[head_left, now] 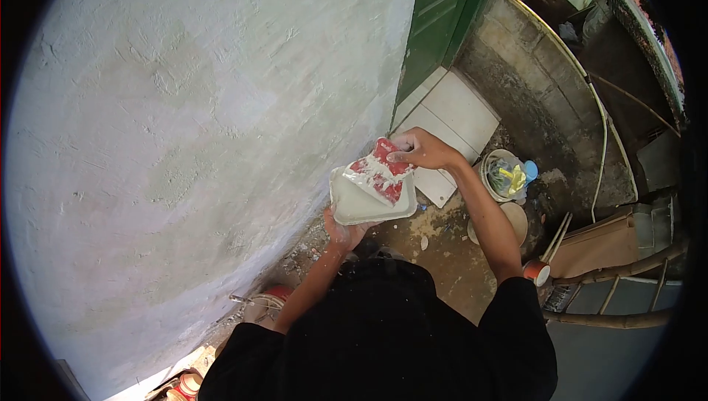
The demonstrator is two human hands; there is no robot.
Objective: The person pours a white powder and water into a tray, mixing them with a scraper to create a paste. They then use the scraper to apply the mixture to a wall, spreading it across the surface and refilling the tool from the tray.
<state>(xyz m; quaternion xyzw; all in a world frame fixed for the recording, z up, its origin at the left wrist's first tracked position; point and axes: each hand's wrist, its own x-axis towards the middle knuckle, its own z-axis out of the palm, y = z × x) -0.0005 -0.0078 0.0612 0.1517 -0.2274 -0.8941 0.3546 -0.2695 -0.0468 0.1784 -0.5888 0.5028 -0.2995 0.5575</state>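
Note:
My left hand (345, 233) is wrapped round the near left side of a shallow white tray (339, 198), holding it up from below. Pale wet plaster (361, 208) covers the tray's floor. In my right hand (422, 149) is a red putty scraper (385, 152), pinched at its top between thumb and fingers. White plaster smears cover the scraper, and its broad edge dips into the tray over the plaster. Beside them on the left rises a rough wall (221, 106) with pale patches of coating.
A green door (442, 14) with white tiles (450, 117) at its foot stands ahead. To the right are a bucket of rubbish (507, 174), a low block wall (531, 54) and a bamboo ladder (612, 320). Another bucket (262, 309) sits behind my left arm.

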